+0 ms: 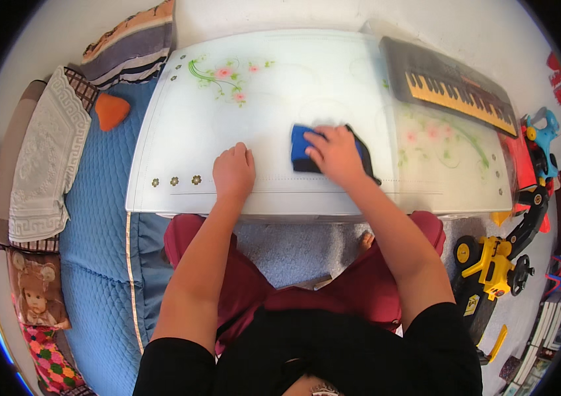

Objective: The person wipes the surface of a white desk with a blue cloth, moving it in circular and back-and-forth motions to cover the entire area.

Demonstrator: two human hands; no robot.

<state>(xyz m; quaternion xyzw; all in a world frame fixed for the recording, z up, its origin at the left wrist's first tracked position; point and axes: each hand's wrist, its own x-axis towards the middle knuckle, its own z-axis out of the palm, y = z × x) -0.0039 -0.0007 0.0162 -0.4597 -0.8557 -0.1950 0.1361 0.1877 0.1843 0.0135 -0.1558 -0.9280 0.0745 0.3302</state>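
Note:
A folded blue and black cloth item (302,148), perhaps a garment or a pouch, lies on the white flower-patterned table (270,119) near its front edge. My right hand (337,151) rests on top of it with the fingers spread; whether they grip the fabric cannot be told. To the left of the item, my left hand (234,171) lies on the tabletop with its fingers close together and curled down. Nothing shows in that hand, though its palm side is hidden.
An electronic keyboard (458,94) under a clear cover lies at the table's back right. A blue quilted sofa (97,213) with an orange cushion (111,112) stands at the left. Yellow and black ride-on toy digger (495,267) stands on the floor at the right.

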